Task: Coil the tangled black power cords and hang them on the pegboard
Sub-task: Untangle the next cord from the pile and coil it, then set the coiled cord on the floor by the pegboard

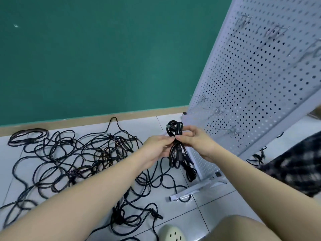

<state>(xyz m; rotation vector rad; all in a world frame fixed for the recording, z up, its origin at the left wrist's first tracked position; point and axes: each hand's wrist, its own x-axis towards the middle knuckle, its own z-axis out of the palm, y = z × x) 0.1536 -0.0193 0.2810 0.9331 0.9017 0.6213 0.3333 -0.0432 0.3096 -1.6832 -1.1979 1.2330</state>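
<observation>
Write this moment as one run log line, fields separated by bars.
left hand: grips coiled cord | right hand: pinches its middle | tangled cords: on floor | pegboard: hooks bare

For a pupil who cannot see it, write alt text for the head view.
Both hands, left and right, pinch the middle of a coiled black cord bundle held before a white pegboard with metal hooks. A tangle of black cords sprawls over the pale tiled floor below a green wall.
</observation>
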